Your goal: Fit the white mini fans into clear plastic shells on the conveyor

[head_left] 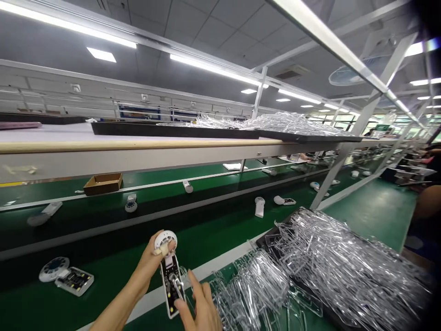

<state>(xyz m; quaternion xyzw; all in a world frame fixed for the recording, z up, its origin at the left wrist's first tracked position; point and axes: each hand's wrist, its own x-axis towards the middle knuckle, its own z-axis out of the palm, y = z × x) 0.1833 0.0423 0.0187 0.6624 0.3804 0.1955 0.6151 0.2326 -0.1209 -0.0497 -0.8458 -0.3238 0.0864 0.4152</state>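
My left hand [149,262] is closed around the round white head of a small handheld fan [168,276]. The fan's handle hangs down toward me with its casing off, showing a black circuit board with small yellowish parts. At the handle's lower right is my right hand [203,305], its thumb against the board and its index finger along the side. Between thumb and index finger is a thin clear plastic piece [178,286], lying over the board; its outline is hard to make out. Loose clear plastic frames [255,285] lie right beside my right hand.
A black tray [272,239] heaped with clear plastic frames [344,262] stands at the right. On the green conveyor [213,230] lie several fans, including an opened fan [74,279]. Above runs a shelf [155,154]; a cardboard box [103,184] sits behind. Another person's arm [427,207] shows far right.
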